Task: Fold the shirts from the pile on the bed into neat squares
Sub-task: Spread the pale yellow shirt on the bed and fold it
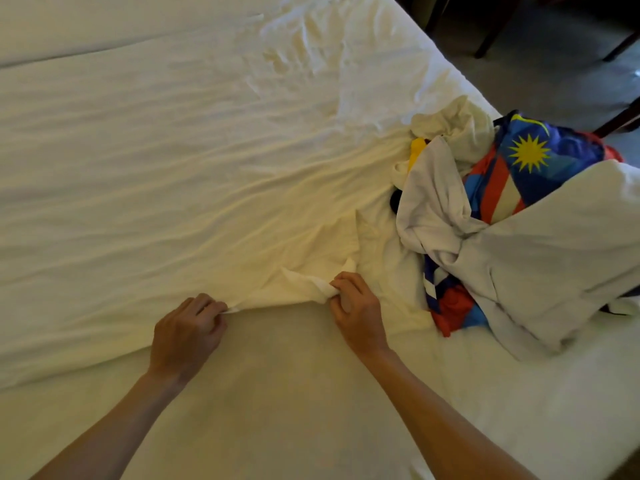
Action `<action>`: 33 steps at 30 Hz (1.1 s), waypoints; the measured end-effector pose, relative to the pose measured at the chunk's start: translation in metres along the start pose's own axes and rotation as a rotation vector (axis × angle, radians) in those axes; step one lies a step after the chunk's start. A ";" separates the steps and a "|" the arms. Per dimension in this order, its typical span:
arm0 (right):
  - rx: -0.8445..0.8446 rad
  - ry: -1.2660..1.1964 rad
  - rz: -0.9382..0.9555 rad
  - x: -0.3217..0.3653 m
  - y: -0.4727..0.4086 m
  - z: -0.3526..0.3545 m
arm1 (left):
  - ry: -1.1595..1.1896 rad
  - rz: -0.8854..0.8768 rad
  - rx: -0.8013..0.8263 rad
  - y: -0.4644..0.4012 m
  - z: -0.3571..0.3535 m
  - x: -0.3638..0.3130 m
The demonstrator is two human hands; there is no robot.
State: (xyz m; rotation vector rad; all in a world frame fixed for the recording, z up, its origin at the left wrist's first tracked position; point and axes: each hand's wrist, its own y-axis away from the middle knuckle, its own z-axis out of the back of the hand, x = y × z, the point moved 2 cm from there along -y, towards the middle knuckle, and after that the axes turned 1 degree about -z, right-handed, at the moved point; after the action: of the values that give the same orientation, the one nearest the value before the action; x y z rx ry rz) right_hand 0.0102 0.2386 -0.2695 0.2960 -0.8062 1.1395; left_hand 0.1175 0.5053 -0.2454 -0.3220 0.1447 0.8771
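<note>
Your left hand (188,329) and right hand (356,306) pinch a white shirt's (294,271) near edge on the bed (138,168) — spreading it, apparently; next, smooth flat before folding.

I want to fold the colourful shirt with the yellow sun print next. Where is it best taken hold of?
Probably the blue panel around the sun print, on top of the colourful shirt, coming from above. It is the highest bare part; the lower folds run under the grey-white shirt and a white pillow, so a low pull would likely drag those. Both hands, left hand and right hand, are pinching a white shirt.
</note>
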 end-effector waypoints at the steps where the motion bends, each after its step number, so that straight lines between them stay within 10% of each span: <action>1: -0.003 -0.005 -0.006 -0.001 0.004 0.003 | 0.006 -0.016 -0.009 0.003 0.002 -0.003; 9: 0.117 0.003 -0.124 -0.003 0.025 0.018 | -0.037 -0.041 0.220 0.021 -0.015 -0.011; 14: -0.035 -0.192 -0.569 -0.013 -0.039 0.031 | -0.010 -0.005 0.335 0.001 -0.026 -0.035; 17: 0.149 -0.072 -0.706 -0.030 -0.088 0.027 | -0.016 -0.029 0.396 -0.011 -0.036 -0.050; 21: 0.357 0.146 -0.598 -0.044 -0.125 0.028 | 0.004 0.036 0.409 -0.014 -0.043 -0.058; 27: 0.039 0.343 -0.134 -0.001 -0.083 0.009 | 0.015 0.111 0.389 -0.011 -0.047 -0.063; 33: 0.490 0.572 0.066 0.021 -0.015 -0.005 | 0.032 0.156 0.381 -0.008 -0.050 -0.063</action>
State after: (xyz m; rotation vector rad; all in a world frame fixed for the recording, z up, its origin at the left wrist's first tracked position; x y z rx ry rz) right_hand 0.0296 0.2498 -0.2557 0.3252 -0.0259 1.3876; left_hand 0.0843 0.4378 -0.2751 0.0319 0.3644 0.9772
